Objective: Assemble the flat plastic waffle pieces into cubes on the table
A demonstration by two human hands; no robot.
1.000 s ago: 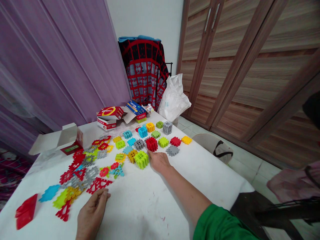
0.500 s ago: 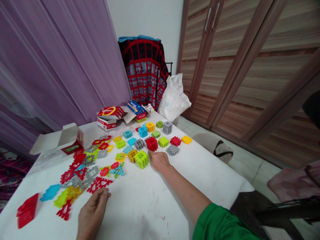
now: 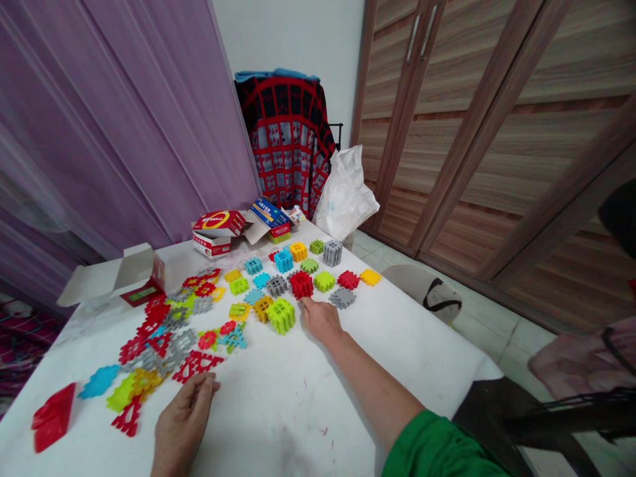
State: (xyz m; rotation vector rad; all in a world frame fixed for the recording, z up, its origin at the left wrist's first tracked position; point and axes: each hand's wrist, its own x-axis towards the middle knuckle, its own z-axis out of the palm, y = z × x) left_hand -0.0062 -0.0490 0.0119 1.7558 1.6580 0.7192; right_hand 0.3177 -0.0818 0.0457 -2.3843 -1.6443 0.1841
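Several interlocking plastic building pieces, notched along their edges, lie on the white-covered table [image 3: 298, 397]. My right hand [image 3: 322, 323] reaches forward with its fingertips at the near lower edge of a red block stack [image 3: 301, 285]; contact is hard to judge. Its index finger is stretched out, the others partly hidden. Left of that hand stands a lime green block stack [image 3: 281, 316], beside a dark yellow one [image 3: 263, 309]. My left hand [image 3: 185, 419] rests at the near side, fingers curled and thumb against them, with nothing visible inside. Flat red triangular pieces [image 3: 196, 364] lie just beyond it.
An opened carton [image 3: 142, 275] sits at the left edge, and red [image 3: 218, 225] and blue [image 3: 268, 213] boxes are at the back. A white plastic bag [image 3: 345, 192] stands beyond the far corner. Wooden wardrobe doors [image 3: 447, 132] rise on the right.
My right hand has shifted slightly right, away from the lime green stack, its fingertips now below the red stack. My left hand and the pieces look unmoved.
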